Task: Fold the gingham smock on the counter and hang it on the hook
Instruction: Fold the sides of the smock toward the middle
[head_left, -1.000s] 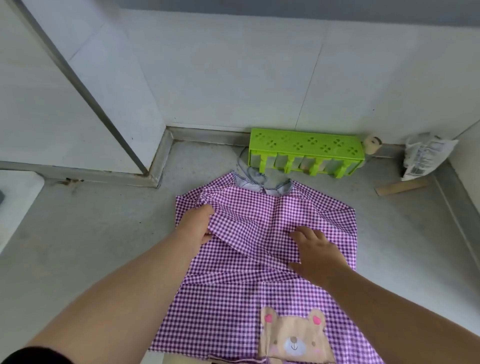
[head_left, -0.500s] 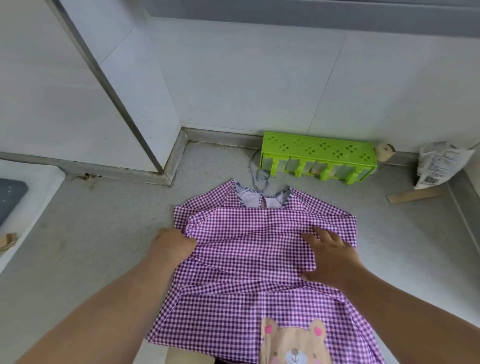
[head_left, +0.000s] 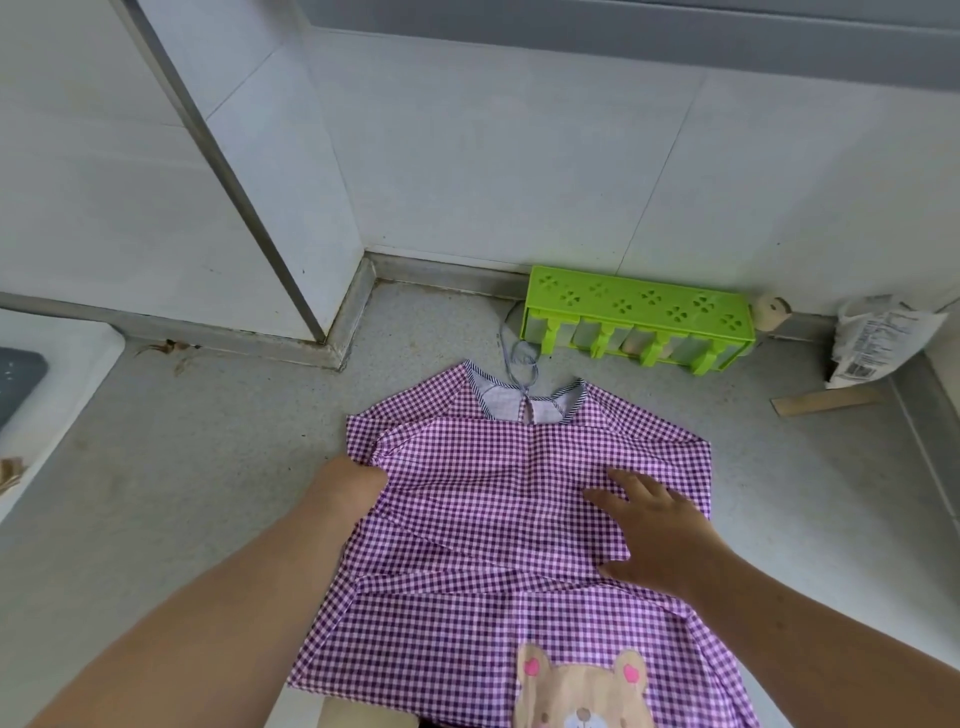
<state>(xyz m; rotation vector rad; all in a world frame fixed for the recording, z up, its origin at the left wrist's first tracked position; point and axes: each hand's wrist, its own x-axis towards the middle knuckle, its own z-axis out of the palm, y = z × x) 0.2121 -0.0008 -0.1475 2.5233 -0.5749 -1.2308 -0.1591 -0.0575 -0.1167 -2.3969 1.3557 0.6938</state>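
The grey counter (head_left: 171, 467) runs into a corner of white tiled wall (head_left: 519, 171), and the smock (head_left: 509, 519) lies flat on it, collar away from the person, purple gingham spread wide with its sides folded in toward the middle. The bear patch (head_left: 582, 691) sits at the hem, nearer the person than either set of fingers. The right hand (head_left: 660, 535) lies palm down on the smock's right half, fingers straight and slightly spread, pressing the cloth flat and gripping nothing. The left hand (head_left: 348, 480) is at the smock's left edge; its fingers are tucked into or under a fold there, hidden by the cloth, so I cannot tell whether they pinch it. Beyond the fingertips, past the collar and its thin tie (head_left: 519, 358), a green rack (head_left: 639, 322) stands against the wall. Farther right of the right hand's fingers lie a crumpled packet (head_left: 878, 338) and a flat wooden stick (head_left: 826, 401).
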